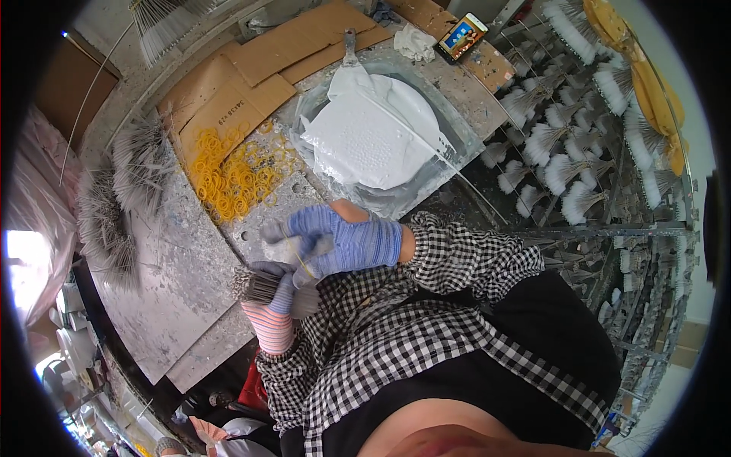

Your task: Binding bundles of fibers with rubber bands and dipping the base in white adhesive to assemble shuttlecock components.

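My left hand point(280, 295), in a striped glove with a pink and orange cuff, is closed around a bundle of thin grey rods point(260, 286). The cut ends show above the fingers, and the far end splays out below my right hand. My right hand point(343, 238) wears a blue glove and is bent over the bundle. A thin yellow rubber band point(303, 264) stretches between its fingers and the bundle. Motion smears the grey fingertips of that glove, so the exact grip on the band is partly hidden.
Loose yellow rubber bands point(228, 179) lie heaped beside cardboard sheets point(263, 84). Beyond my right hand, thick white paste point(365, 137) fills a shallow tray, with a stick point(407, 128) across it. A phone point(461, 38) lies far right. White-tipped bundles point(560, 148) hang on racks; grey bundles point(106, 221) lie left.
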`<state>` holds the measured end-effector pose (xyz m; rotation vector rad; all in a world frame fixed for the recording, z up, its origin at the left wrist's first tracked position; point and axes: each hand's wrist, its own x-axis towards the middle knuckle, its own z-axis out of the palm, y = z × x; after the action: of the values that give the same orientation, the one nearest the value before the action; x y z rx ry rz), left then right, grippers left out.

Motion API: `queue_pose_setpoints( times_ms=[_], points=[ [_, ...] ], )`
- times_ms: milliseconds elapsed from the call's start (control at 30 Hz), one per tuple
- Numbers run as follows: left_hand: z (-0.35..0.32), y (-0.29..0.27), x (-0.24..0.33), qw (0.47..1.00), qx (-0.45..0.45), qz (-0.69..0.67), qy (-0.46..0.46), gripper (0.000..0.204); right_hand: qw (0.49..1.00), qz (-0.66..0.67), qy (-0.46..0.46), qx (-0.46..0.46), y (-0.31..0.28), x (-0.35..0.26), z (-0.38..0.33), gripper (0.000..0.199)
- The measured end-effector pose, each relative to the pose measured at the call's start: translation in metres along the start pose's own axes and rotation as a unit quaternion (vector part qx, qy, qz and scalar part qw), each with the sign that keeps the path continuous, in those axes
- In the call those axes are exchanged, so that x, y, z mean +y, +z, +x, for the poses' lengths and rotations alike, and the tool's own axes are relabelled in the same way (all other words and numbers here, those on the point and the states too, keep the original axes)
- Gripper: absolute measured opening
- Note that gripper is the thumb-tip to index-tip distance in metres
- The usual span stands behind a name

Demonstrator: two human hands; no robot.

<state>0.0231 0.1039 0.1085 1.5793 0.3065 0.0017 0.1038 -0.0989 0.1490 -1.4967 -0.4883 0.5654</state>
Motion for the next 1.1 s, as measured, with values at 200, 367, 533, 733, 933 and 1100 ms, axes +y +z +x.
queue_pose_setpoints(
  times_ms=[200,367,533,733,933,1100],
  points=[
    [-0.018,0.024,-0.028,0.989,-0.121,-0.060,-0.060,0.051,0.905,-0.356,-0.231,-0.034,0.031,0.011,0.002,0.071],
    [-0.020,0.042,0.027,0.790,-0.153,0.515,0.296,0.038,0.934,-0.331,0.120,0.057,-0.041,0.025,0.045,0.060],
    [-0.021,0.032,0.011,0.952,-0.295,0.009,0.085,0.026,0.982,0.144,0.116,-0.043,-0.029,0.016,0.040,0.046],
    [-0.021,0.027,0.011,0.978,-0.197,0.002,-0.063,0.036,0.940,-0.222,-0.202,-0.162,0.021,0.000,0.028,0.035],
    [-0.023,0.040,0.031,0.885,-0.216,0.372,0.180,0.029,0.970,-0.198,0.128,-0.068,-0.023,0.021,0.056,0.025],
    [-0.005,0.027,0.013,0.811,-0.418,-0.409,-0.020,0.019,0.947,0.277,0.003,-0.165,-0.012,0.000,0.046,0.032]
  ],
)
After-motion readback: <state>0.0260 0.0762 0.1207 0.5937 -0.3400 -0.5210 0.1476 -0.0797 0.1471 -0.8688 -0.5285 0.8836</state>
